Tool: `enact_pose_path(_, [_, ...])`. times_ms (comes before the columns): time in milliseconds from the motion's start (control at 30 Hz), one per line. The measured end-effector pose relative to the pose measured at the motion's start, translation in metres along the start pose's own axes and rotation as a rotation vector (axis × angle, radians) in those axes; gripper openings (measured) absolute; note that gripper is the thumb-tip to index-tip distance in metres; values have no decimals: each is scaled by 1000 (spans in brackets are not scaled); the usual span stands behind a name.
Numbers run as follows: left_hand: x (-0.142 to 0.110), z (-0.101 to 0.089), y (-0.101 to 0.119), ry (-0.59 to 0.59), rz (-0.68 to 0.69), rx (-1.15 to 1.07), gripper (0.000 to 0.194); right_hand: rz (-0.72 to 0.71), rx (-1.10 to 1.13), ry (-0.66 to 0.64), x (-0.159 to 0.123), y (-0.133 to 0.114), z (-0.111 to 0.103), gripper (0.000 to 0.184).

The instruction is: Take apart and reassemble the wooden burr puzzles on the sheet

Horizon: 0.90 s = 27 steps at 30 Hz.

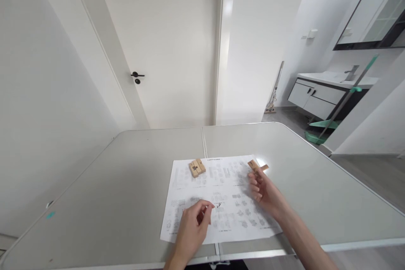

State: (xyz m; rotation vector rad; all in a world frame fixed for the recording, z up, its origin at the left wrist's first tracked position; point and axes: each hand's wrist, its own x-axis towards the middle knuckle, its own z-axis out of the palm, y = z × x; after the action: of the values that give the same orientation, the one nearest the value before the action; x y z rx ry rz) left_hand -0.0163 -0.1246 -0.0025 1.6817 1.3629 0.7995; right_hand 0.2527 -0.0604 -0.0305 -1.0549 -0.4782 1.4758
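My right hand [265, 190] is raised over the right side of a printed paper sheet [228, 236]. Between its thumb and fingers are light wooden puzzle pieces [253, 164], one appearing to cross another; the fingers partly cover them. Low over the middle of the sheet is my left hand [194, 225], its thumb and fingers curled together with nothing visible in them. A flat group of wooden puzzle pieces [197, 168], fitted side by side with dark notches showing, lies on the sheet's upper left part, beyond my left hand and apart from it.
The sheet lies across the seam of a grey folding table [126, 194] with a pale metal rim. Behind the table stands a white door [171, 42]. To the right are a washbasin cabinet [316, 95], a mop [276, 86] and a green dustpan [314, 137].
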Motion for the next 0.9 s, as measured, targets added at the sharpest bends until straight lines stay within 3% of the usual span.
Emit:
enact_pose_path(100, [3,-4,4,-15,5,-10,40,46,-94,-44,-23,10,4,51])
enact_pose_path(200, [12,-9,4,16,51,69,36,-24,-279,-88,-45,16,8,48])
enact_pose_path(367, [44,-20,-9,329,212,342,19,-179,-622,-159,-59,25,9,47])
enact_pose_path(433, [62,-24,-18,423,227,410,34,-229,-699,-189,-59,29,8,45])
enact_pose_path(533, [90,-31,-30,405,204,451,62,-292,-793,-206,-58,33,6,43])
enact_pose_path(633, [114,-36,-38,334,193,447,74,-304,-822,-207,-59,35,5,42])
enact_pose_path(900, [145,-44,-46,200,188,388,71,-321,-896,-217,-57,36,3,44])
